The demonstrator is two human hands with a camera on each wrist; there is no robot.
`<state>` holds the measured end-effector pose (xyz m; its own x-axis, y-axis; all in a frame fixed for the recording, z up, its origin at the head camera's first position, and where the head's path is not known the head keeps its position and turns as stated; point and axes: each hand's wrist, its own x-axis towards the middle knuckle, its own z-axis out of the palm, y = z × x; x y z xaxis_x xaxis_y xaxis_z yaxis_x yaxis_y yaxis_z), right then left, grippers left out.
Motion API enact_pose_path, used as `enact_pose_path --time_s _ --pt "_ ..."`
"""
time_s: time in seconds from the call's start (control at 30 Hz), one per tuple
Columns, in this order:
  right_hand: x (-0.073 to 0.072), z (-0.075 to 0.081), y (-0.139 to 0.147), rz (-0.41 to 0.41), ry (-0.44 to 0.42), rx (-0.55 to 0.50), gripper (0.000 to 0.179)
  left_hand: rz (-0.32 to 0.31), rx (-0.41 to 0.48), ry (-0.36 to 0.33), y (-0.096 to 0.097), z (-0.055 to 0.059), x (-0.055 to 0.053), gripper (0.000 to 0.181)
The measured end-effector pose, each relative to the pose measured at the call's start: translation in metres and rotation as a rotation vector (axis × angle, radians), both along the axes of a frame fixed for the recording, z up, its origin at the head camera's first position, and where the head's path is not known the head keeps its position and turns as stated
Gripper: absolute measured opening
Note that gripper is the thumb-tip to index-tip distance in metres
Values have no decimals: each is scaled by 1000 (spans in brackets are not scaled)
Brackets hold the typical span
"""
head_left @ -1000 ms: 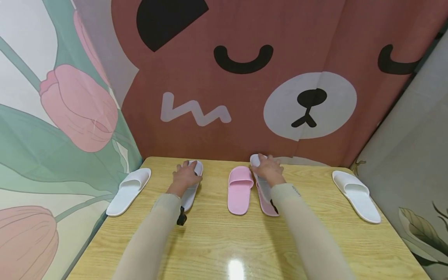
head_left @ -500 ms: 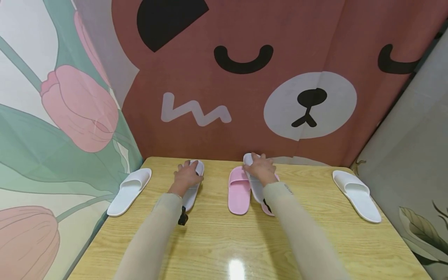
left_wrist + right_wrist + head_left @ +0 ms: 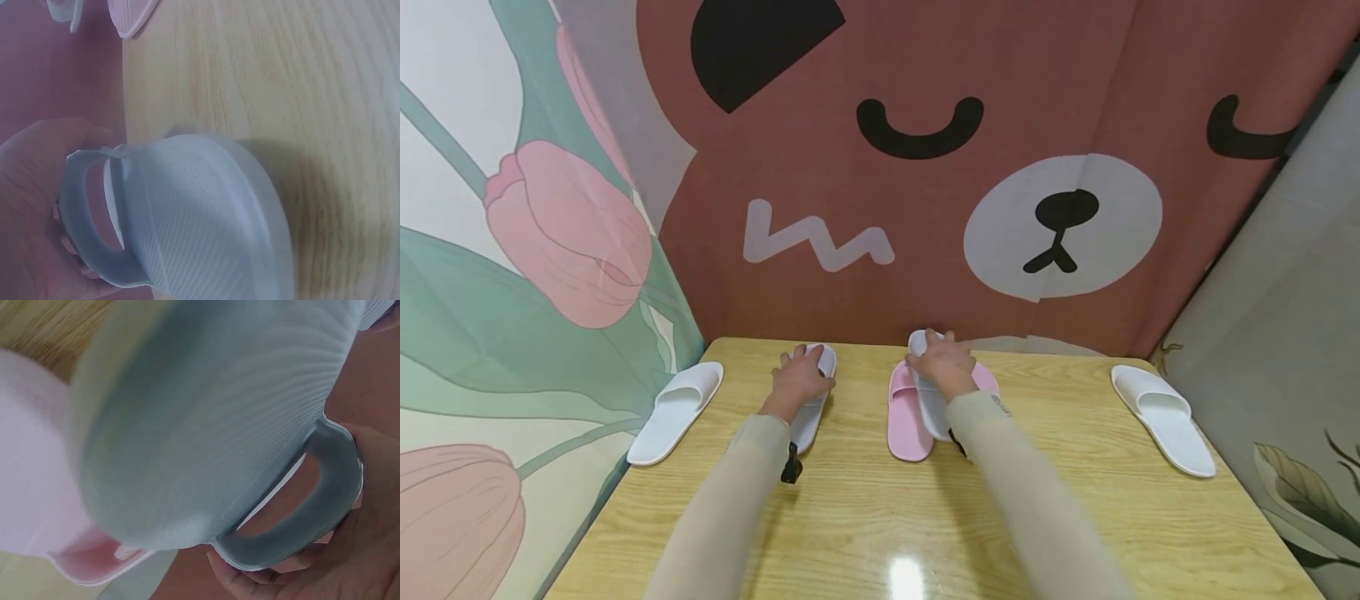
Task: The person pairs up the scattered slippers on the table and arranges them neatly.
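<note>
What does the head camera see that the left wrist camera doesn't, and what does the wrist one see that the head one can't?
Only the head view shows the bear's face and the white slippers by the left and right edges of the table.

Only the left wrist view shows fine ribbed lines and the opening under the strap.

Both show the left hand holding a slipper, a pink slipper and the table.

The right hand [image 3: 945, 363] has shifted its white slipper [image 3: 932, 410] leftward, now partly over the left pink slipper [image 3: 907, 427].
</note>
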<state>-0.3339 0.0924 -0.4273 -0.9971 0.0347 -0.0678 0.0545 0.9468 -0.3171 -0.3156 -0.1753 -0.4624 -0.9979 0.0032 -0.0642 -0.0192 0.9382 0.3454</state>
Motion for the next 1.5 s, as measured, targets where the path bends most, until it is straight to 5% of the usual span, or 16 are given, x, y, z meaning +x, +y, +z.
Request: enact_pose_path --time_s 1.5 --pt "4 7 -70 -38 -42 97 85 -3 -3 5 6 -5 -10 79"
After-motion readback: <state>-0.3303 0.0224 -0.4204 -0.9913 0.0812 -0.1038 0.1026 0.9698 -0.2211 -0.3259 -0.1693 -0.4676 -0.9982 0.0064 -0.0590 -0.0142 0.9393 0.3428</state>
